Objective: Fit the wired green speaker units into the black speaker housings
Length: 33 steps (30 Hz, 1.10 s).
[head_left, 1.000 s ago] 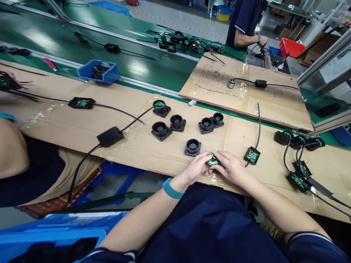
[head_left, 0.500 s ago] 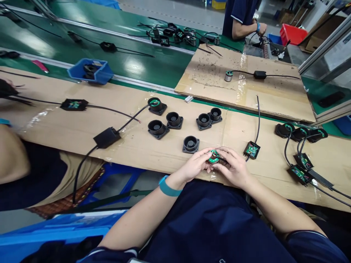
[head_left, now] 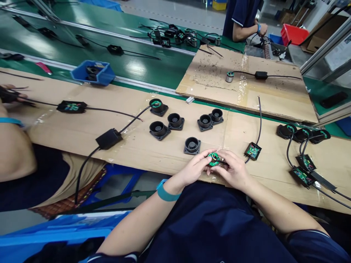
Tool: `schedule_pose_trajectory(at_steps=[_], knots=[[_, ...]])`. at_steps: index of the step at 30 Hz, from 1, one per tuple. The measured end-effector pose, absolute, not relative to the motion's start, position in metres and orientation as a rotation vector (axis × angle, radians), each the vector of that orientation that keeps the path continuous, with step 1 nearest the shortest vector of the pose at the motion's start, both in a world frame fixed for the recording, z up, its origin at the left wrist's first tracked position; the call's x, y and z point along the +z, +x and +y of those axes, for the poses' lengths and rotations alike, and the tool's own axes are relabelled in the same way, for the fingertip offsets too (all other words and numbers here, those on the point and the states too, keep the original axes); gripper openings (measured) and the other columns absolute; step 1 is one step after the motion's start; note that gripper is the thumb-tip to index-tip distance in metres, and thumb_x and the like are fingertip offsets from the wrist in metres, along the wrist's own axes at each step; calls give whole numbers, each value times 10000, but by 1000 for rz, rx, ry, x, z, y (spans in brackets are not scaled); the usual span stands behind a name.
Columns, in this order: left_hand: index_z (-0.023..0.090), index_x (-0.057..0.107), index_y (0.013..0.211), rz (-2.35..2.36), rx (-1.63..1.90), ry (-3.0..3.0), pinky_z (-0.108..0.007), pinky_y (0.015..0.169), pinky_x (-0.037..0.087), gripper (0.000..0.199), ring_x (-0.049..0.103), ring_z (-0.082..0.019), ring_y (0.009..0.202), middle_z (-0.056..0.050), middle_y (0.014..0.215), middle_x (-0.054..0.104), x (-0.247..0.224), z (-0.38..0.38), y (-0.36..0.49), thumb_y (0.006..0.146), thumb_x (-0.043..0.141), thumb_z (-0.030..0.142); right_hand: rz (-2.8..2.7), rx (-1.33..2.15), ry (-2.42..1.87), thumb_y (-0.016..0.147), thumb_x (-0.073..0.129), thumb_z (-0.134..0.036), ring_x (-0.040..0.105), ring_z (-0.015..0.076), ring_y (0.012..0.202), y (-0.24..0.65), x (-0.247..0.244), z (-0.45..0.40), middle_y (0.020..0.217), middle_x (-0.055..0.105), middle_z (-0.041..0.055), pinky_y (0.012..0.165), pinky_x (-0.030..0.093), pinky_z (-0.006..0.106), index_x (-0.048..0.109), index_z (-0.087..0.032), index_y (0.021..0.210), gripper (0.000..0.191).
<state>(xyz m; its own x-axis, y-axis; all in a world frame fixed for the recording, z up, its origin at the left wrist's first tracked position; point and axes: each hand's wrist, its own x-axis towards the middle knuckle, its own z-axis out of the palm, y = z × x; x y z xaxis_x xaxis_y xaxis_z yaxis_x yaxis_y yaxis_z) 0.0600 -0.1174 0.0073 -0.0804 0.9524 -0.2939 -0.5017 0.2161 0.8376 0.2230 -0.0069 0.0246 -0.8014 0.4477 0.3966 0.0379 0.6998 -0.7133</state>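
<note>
Near the front edge of the cardboard, a round green circuit board [head_left: 213, 159] with a black cable is held between my two hands. My left hand [head_left: 195, 168] grips its left side, thumb on the rim. My right hand [head_left: 233, 168] has its fingers closed at the right side of the board, around the cable. The cable runs right to an open black box with a green board [head_left: 252, 151]. Just beyond my left hand sits a square-based black housing [head_left: 192, 145], with several more behind it.
Wired housings and boxes [head_left: 303, 175] lie at the right. A black box [head_left: 109, 139] with a cable lies left, near a co-worker's arm [head_left: 13, 146]. A blue bin [head_left: 93, 72] stands behind. Another person [head_left: 242, 22] works at the back beside a red bin [head_left: 294, 34].
The round board is tilted more toward the camera and shows more of its face between my fingers. At the far left, a co-worker's hand has come into view at the cables.
</note>
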Motion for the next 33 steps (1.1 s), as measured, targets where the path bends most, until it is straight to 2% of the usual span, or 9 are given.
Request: schedule_pose_trajectory(at_steps=[4, 7, 15, 21, 23, 26, 28, 31, 33], knots=[[173, 532, 1395, 1046, 1267, 608, -261, 664, 492, 547, 579, -141, 732, -60, 909, 635, 9, -122, 57, 936, 610, 460, -2336, 1158, -377, 975, 618, -298, 651, 251, 1160, 225, 41, -3, 1215, 690, 130, 999, 568, 435, 662, -206, 1263, 305], [161, 525, 1395, 1040, 1213, 640, -248, 637, 474, 551, 559, -132, 694, -39, 820, 607, 13, -124, 55, 944, 591, 469, -2314, 1338, -423, 1002, 567, -273, 686, 216, 1063, 222, 51, 5, 1128, 729, 98, 955, 574, 395, 730, -215, 1140, 221], [172, 576, 1320, 1114, 1074, 777, -258, 645, 493, 482, 548, -130, 670, -15, 791, 570, 24, -126, 59, 962, 560, 493, -2356, 1601, -541, 908, 690, -318, 671, 176, 823, 209, 52, 17, 867, 718, 49, 785, 553, 325, 761, -191, 835, 163], [175, 584, 1293, 1143, 1087, 776, -246, 629, 490, 464, 543, -129, 654, -14, 775, 576, 14, -124, 62, 968, 549, 505, -2291, 1531, -711, 900, 679, -299, 659, 171, 795, 205, 42, 7, 818, 704, 42, 783, 545, 326, 727, -185, 761, 186], [176, 577, 1305, 1128, 1111, 765, -256, 638, 492, 478, 551, -136, 656, -19, 764, 587, 13, -125, 61, 964, 554, 510, -2237, 1605, -694, 897, 693, -324, 679, 182, 835, 208, 42, 7, 865, 721, 52, 810, 561, 336, 747, -183, 820, 169], [183, 553, 1351, 1094, 1153, 737, -265, 650, 491, 507, 560, -142, 667, -25, 771, 603, 12, -125, 57, 959, 564, 503, -2124, 1684, -696, 928, 671, -383, 701, 198, 893, 219, 45, 8, 998, 735, 82, 833, 594, 359, 739, -185, 1077, 258], [191, 540, 1376, 1070, 1167, 716, -262, 647, 487, 509, 563, -139, 675, -30, 800, 610, 10, -123, 55, 961, 568, 485, -2170, 1590, -668, 934, 671, -397, 700, 206, 916, 228, 47, 6, 1106, 713, 105, 850, 607, 381, 682, -200, 1231, 356], [187, 564, 1340, 998, 1164, 680, -259, 648, 487, 461, 563, -130, 682, -36, 839, 607, 6, -119, 55, 958, 578, 444, -2416, 1325, -457, 894, 734, -378, 647, 263, 1143, 235, 47, 0, 1297, 629, 136, 997, 568, 441, 591, -236, 1372, 519], [179, 573, 1308, 947, 1170, 640, -261, 653, 498, 439, 570, -127, 688, -36, 857, 599, 5, -116, 57, 943, 600, 422, -2500, 1184, -346, 918, 705, -333, 587, 274, 1262, 234, 43, -5, 1361, 586, 143, 1059, 535, 449, 548, -249, 1417, 530]])
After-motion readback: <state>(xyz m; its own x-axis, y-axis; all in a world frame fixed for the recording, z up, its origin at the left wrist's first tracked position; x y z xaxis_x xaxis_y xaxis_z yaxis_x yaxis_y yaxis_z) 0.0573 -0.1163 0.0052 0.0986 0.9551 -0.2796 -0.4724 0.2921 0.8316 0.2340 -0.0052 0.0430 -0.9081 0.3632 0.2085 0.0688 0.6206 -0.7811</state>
